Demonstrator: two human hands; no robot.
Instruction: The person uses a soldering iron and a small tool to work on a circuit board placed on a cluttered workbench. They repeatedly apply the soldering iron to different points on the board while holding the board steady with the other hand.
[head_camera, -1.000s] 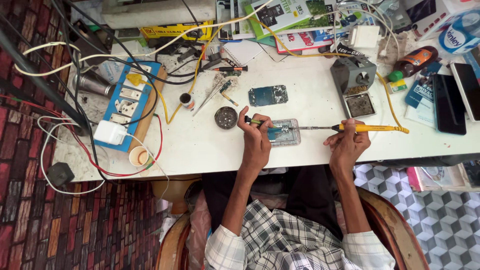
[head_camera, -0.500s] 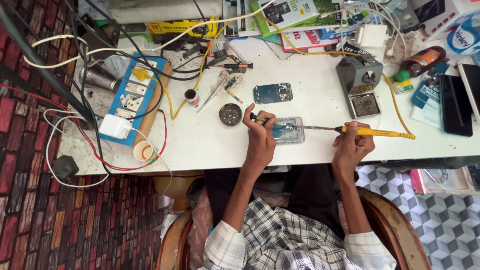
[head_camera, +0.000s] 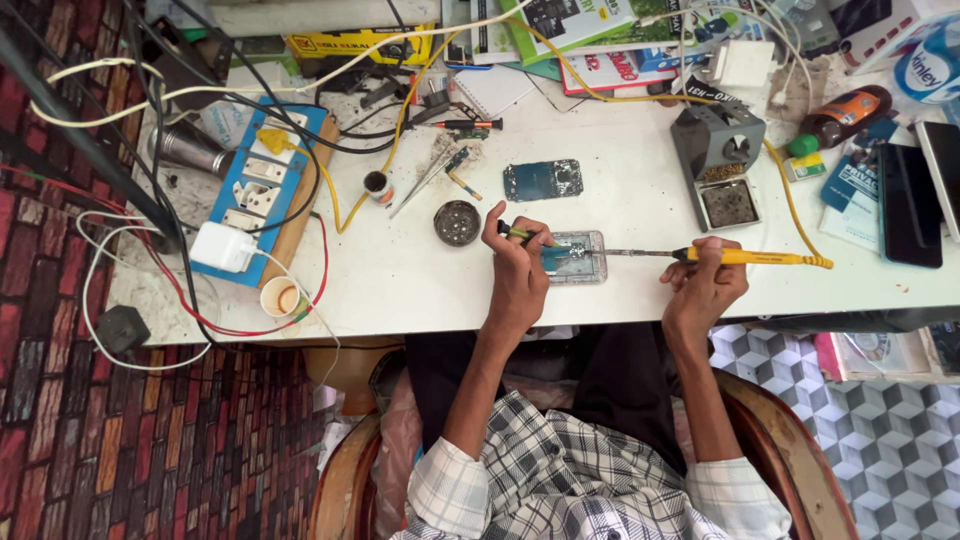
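An opened phone lies on the white table in front of me. My left hand rests at its left edge and pinches a thin green-handled tool whose tip points into the phone. My right hand grips a yellow soldering iron lying level, its metal tip reaching left to the phone's right edge. A second blue circuit board or phone part lies farther back.
A small round dark tin sits left of my hand. A grey soldering stand with sponge stands back right. A blue power strip with plugs and tangled cables fills the left. Dark phones, a bottle and boxes crowd the right and back.
Both hands stay at the phone with their tools; the view has shifted slightly, and the hands show little movement.
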